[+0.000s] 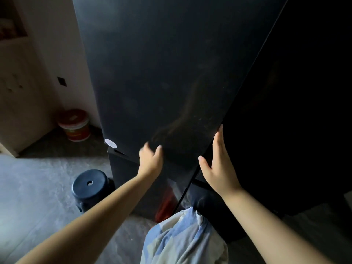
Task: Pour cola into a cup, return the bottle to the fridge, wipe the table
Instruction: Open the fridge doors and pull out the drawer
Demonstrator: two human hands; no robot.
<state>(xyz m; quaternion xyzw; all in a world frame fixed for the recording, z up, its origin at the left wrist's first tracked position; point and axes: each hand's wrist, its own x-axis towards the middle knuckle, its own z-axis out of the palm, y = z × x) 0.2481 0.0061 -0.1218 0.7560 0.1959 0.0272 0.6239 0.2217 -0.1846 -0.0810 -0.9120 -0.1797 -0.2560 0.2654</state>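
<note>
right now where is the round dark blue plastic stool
Head view, lower left: the dark blue stool stands on the grey floor beside the black fridge.

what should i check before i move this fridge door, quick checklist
1. Right hand on the fridge door edge: ok, fingers lie straight along it.
2. Left hand free: ok, holds nothing, close to the door face.
3. Door shut or ajar: cannot tell, too dark past the edge.
4. Cola bottle in sight: not ok, none visible.
5. Dark stool clear of the door's swing: cannot tell; it stands beside the fridge base.
</note>
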